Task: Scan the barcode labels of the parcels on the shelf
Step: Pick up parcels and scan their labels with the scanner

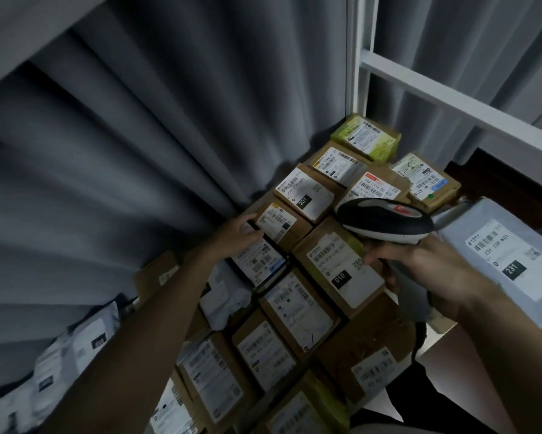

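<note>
Several cardboard parcels with white barcode labels fill the shelf in rows. My right hand (pixel 420 270) grips the handle of a black and grey barcode scanner (pixel 385 220), whose head hovers over a box labelled 010 (pixel 341 270) and points toward the far parcels. My left hand (pixel 235 236) reaches in from the left and touches the edge of a small box (pixel 279 222), fingers resting over a dark-edged parcel (pixel 258 261) below it. A box marked 231 (pixel 304 191) lies just beyond.
A grey curtain (pixel 138 136) hangs behind and left of the parcels. A white shelf frame (pixel 420 86) crosses the upper right. A grey plastic mailer marked 231 (pixel 501 261) lies at right. More soft mailers (pixel 59 364) pile at lower left.
</note>
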